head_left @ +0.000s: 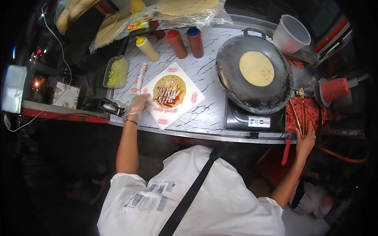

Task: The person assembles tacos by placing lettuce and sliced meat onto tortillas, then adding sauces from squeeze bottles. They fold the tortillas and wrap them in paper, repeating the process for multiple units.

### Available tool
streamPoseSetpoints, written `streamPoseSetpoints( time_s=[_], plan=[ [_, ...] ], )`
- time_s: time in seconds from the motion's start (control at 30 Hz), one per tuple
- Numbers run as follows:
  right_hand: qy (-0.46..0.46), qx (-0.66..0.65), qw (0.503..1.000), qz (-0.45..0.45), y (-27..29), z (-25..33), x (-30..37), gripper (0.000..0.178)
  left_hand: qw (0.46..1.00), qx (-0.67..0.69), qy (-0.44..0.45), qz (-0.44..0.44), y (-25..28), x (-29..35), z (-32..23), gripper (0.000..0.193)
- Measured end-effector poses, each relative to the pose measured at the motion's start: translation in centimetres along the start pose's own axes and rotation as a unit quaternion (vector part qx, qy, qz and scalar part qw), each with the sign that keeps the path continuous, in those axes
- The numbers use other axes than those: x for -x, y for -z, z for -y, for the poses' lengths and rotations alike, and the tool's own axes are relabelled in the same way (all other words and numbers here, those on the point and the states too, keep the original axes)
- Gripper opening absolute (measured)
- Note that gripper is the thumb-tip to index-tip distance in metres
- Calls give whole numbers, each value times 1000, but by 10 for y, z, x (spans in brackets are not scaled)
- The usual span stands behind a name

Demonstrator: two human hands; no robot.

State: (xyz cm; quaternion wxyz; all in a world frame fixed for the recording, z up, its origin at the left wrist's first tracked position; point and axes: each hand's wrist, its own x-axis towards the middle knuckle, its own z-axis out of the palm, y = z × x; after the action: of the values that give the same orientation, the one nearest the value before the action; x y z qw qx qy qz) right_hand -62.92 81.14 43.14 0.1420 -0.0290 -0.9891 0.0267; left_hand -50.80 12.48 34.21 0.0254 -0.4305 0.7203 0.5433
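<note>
My left hand (138, 105), in a clear plastic glove, is at the left edge of a square printed paper sheet (191, 84). Its fingers are stretched out and hold nothing I can see. On the sheet lies a round flatbread (180, 80) topped with shredded filling and red and white sauce streaks. At the right, my bare right hand (305, 141) grips gold tongs (298, 118), whose tips rest among red strips of raw meat (317, 112). A plain flatbread (256, 69) lies on the dark round griddle pan (232, 84) over the stove (238, 120).
Behind the sheet stand a yellow-capped bottle (148, 49), a red-capped bottle (177, 44) and a blue-capped bottle (195, 42). A lettuce tub (125, 74) sits left, a wrapped roll (139, 78) beside the sheet. A red-handled knife (286, 151) juts over the front edge; a white bucket (291, 33) stands back right.
</note>
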Motion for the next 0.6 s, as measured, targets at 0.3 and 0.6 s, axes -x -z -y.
streamPoseSetpoints(
  time_s=[0.3,0.6],
  plan=[
    [195,-216,953,-89,42,204,63,38,964,209,39,160,-5,-39,14,25],
    [105,-237,959,113,-87,383,96,37,956,190,29,224,5,-45,8,24]
  ],
)
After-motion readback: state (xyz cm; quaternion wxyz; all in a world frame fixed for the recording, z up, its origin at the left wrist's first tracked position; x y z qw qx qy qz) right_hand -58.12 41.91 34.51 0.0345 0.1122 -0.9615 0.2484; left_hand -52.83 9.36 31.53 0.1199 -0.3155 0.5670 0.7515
